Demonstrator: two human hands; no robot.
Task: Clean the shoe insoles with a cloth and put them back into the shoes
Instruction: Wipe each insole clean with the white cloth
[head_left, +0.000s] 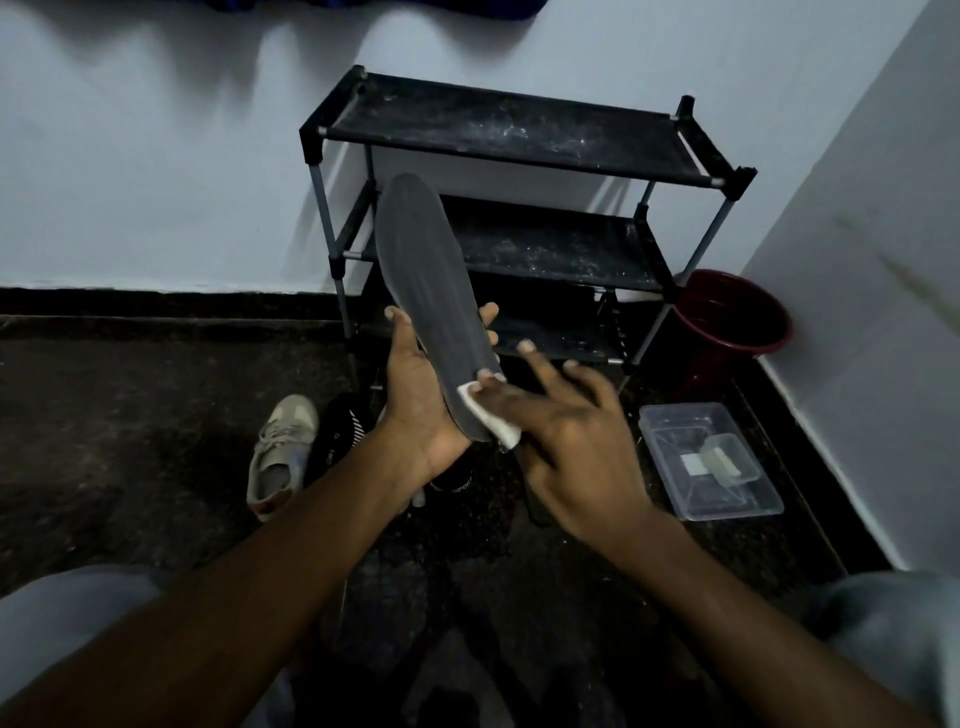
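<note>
The left hand (415, 395) clasps the grey insole (426, 280) at its heel end. The right hand (566, 426) presses a white cloth (493, 421) with straight fingers just beside that grip. Hard wiping above it could fold the unsupported toe end, or let the cloth slip.

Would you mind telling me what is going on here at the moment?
A person is cleaning a dark grey insole. The left hand grips it around its lower half, while the right hand presses a white cloth against its near end. A beige shoe lies on the floor below; the insole is not yet back in a shoe.
</note>
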